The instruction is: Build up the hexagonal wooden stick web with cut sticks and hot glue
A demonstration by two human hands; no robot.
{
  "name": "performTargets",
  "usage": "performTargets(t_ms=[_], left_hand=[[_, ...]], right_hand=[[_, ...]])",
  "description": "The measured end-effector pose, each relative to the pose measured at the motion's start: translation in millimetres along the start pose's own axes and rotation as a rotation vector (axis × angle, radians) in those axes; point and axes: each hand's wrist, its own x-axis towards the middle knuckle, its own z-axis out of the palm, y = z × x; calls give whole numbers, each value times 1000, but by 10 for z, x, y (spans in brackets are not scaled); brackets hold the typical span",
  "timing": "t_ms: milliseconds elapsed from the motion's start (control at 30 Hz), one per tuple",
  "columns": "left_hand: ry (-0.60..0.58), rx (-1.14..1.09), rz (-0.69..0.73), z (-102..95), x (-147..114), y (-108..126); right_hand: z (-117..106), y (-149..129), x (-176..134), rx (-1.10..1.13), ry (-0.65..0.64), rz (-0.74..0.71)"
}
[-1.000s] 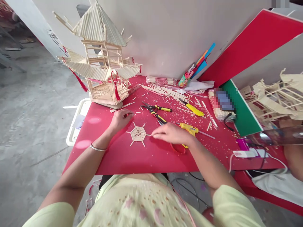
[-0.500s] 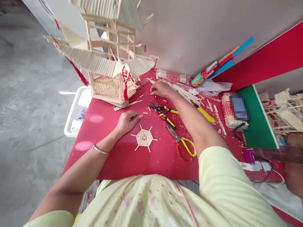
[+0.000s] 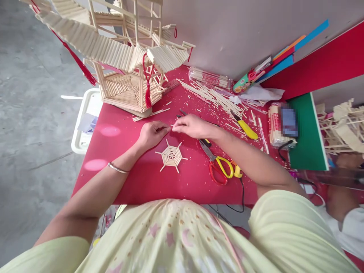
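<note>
My left hand (image 3: 153, 134), thumb and fingers pressed together, rests over the red table (image 3: 136, 182). Fingertip to fingertip with it, almost touching, is my right hand (image 3: 191, 126), also pinched. Whatever either one holds is too small or hidden to make out. Just below them lies a flat six-spoked web of thin wooden sticks (image 3: 171, 156). Under my right hand, pliers are mostly covered, with their dark tips showing. Scissors (image 3: 217, 163) with one red and one yellow handle lie below my right forearm.
A stick-built pavilion (image 3: 122, 102) with red tassels stands at the back left. Loose sticks (image 3: 213, 96), a yellow-handled tool (image 3: 247, 129) and scraps lie at the back right. A wrapped bundle (image 3: 274, 125) carries a phone. At the far right another person's arm shows.
My right hand has come from near the loose sticks at the back to meet my left fingertips, now covering much of the pliers. My left hand stays nearly in place. The view has shifted.
</note>
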Motion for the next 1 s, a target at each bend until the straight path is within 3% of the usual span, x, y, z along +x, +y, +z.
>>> performTargets(t_ms=[167, 767, 867, 1000], left_hand=[[-18, 20, -26, 7, -1, -13], [-36, 9, -48, -7, 19, 0], [-21, -2, -52, -15, 14, 7], [-6, 1, -40, -6, 15, -24]], right_hand=[[318, 22, -83, -14, -118, 120], [254, -26, 95, -163, -246, 174], [76, -12, 142, -189, -85, 100], [-220, 56, 284, -394, 302, 158]])
